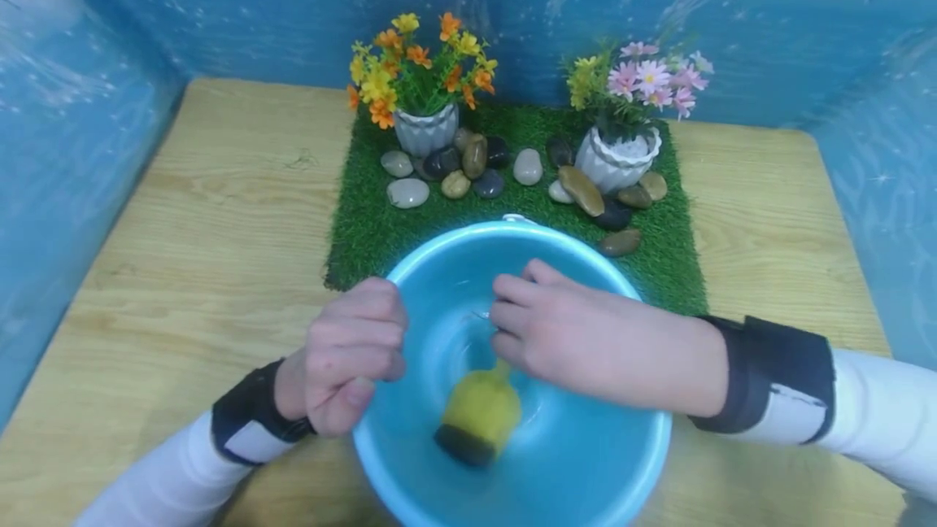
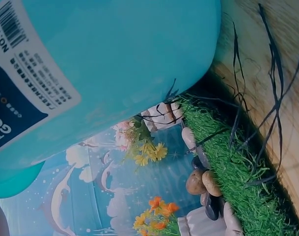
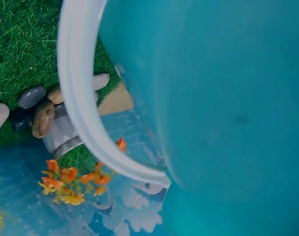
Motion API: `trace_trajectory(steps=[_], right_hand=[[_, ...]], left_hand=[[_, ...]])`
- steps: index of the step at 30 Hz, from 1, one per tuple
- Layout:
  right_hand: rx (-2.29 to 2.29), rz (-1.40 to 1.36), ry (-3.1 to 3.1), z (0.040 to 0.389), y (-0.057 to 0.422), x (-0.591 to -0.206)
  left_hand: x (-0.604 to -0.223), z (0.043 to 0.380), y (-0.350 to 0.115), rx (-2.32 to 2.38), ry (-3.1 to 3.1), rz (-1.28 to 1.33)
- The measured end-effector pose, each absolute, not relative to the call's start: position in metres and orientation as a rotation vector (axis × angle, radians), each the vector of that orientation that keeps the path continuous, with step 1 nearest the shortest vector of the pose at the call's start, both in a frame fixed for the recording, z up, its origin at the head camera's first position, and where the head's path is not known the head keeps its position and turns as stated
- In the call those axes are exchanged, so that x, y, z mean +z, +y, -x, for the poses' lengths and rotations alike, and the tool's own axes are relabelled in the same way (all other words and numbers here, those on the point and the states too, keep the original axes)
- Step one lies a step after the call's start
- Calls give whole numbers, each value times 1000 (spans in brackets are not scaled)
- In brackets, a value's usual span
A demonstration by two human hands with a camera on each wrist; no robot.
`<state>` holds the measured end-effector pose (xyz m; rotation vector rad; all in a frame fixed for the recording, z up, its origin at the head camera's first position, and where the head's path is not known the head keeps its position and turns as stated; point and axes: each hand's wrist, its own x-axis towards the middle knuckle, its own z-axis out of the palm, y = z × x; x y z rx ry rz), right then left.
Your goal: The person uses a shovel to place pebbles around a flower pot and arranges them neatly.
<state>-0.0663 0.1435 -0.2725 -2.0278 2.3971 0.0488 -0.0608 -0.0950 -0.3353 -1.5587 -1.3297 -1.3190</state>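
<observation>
A light-blue bucket (image 1: 571,242) stands before me in the head view. My left hand (image 1: 355,356) grips its left rim, fingers curled over the edge. In the left wrist view the bucket's outer wall (image 2: 139,49) bears a printed label (image 2: 31,78). Inside the bucket hangs a yellow, rounded thing (image 1: 483,409) with a dark lower end and a narrow neck running up to my right hand (image 1: 549,328). My right hand's curled fingers hold it by that neck, over the bucket's middle; the grip itself is hidden beneath the hand. The right wrist view shows the bucket's pale rim (image 3: 80,93).
Behind the bucket lies a green turf mat (image 1: 366,234) with several smooth stones (image 1: 407,193) on it. Two white pots stand there, with orange-yellow flowers (image 1: 417,63) and pink flowers (image 1: 647,80). Blue walls (image 1: 278,31) border the wooden table (image 1: 241,210).
</observation>
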Motion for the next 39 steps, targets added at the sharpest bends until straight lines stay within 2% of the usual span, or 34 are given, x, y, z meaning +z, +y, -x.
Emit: trace_trajectory(steps=[12, 27, 39], right_hand=[[-385, 1858, 2408, 85, 170, -255], [-792, 1800, 2570, 92, 223, -244], [-562, 1217, 3168, 116, 276, -243]], left_hand=[[-332, 62, -93, -1301, -1343, 1577], [-335, 60, -93, -1306, -1357, 1569], [-334, 59, -94, -1307, -1364, 1568]])
